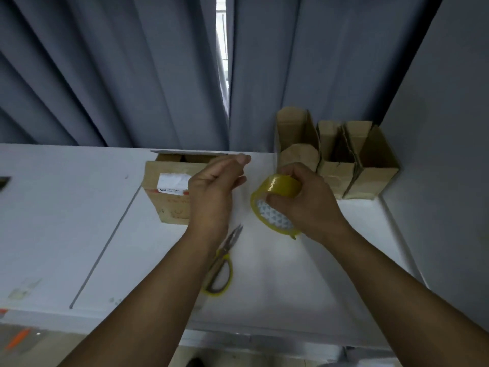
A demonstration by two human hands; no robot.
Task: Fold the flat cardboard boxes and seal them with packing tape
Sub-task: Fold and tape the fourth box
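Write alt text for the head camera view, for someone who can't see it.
A person's right hand grips a yellow roll of packing tape above a white table, the left hand raised beside it with fingers curled. Yellow-handled scissors lie below; a labelled cardboard box stands behind, more boxes at the back right.

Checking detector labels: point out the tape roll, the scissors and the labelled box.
tape roll [279, 186], head view, yellow outer band.
scissors [224, 255], head view, by the pivot.
labelled box [166, 207], head view, brown face below its label.
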